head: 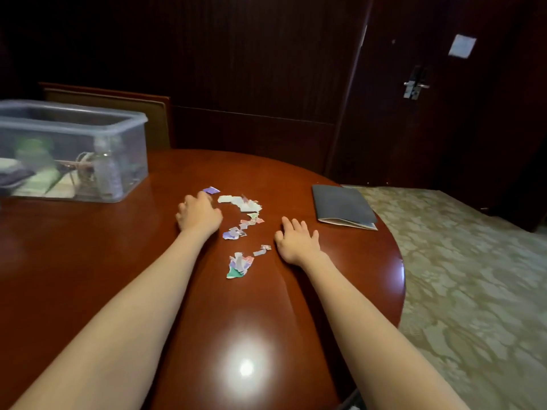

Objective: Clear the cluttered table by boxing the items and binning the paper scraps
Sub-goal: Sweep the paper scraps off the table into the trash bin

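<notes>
On the table (pixel 88 261), a storage box (pixel 74 113) stands at the far left with a bottle (pixel 108 173) upright inside it among other items. Paper scraps (pixel 242 214) lie in a curved trail at the middle, with a separate small heap nearer the person. The left hand (pixel 199 216) lies at the trail's left side, the right hand (pixel 297 242) on the table just right of the nearer scraps. A folder (pixel 343 207) lies by the right edge. A chair (pixel 118 99) stands behind the box, and a door (pixel 429 113) at the far right.
</notes>
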Tool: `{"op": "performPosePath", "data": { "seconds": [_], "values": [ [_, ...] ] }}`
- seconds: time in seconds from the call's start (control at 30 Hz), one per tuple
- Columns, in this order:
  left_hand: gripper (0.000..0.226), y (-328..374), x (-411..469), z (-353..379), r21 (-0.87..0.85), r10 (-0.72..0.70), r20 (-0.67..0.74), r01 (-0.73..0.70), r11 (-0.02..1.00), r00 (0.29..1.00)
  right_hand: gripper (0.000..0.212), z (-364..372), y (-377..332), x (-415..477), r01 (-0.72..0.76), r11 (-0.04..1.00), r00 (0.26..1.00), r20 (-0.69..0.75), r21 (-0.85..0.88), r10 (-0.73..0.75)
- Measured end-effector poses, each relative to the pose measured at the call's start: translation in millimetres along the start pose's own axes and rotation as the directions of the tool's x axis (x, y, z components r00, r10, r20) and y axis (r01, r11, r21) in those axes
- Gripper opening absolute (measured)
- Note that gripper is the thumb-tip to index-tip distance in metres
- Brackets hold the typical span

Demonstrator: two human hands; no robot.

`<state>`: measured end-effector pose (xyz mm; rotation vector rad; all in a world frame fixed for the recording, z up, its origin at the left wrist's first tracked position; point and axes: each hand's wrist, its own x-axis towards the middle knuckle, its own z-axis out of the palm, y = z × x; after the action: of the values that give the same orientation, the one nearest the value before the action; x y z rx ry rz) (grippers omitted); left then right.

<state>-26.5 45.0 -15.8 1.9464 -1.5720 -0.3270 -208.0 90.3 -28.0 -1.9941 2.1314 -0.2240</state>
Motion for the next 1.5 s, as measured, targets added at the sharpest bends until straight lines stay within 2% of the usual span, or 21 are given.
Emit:
{"op": "performPosePath", "data": {
  "seconds": [0.13,0.3,0.63,0.77,0.97,1.17,1.5],
  "values": [
    [0.060,-35,21,-2,0.184,-0.112,0.033,0.105,0.977,0.993,0.054,2,-11,22,0.008,1.000,1.000,0.024,-0.024,-0.007],
    [0.062,-33,52,12,0.249,0.019,0.208,-0.072,0.966,0.978,0.054,4,-19,51,0.070,0.997,0.997,0.017,-0.028,-0.070],
    [0.052,-21,117,35,0.191,0.191,0.314,-0.259,0.947,0.930,0.052,7,-35,132,0.167,0.986,0.986,-0.024,0.021,-0.167],
    [0.049,-19,129,41,0.131,0.266,0.356,-0.330,0.935,0.896,0.050,7,-45,152,0.259,0.966,0.966,0.008,0.021,-0.259],
    [0.043,-17,110,33,0.015,0.395,0.338,-0.424,0.905,0.854,0.046,7,-47,143,0.424,0.902,0.902,0.049,0.080,-0.428],
    [0.042,-12,70,23,-0.051,0.433,0.365,-0.446,0.893,0.824,0.041,9,-58,102,0.511,0.844,0.854,0.019,0.165,-0.521],
    [0.042,-15,-5,0,-0.168,0.417,0.359,-0.381,0.909,0.835,0.034,9,-48,26,0.520,0.827,0.850,-0.028,0.214,-0.526]
  ]
}}
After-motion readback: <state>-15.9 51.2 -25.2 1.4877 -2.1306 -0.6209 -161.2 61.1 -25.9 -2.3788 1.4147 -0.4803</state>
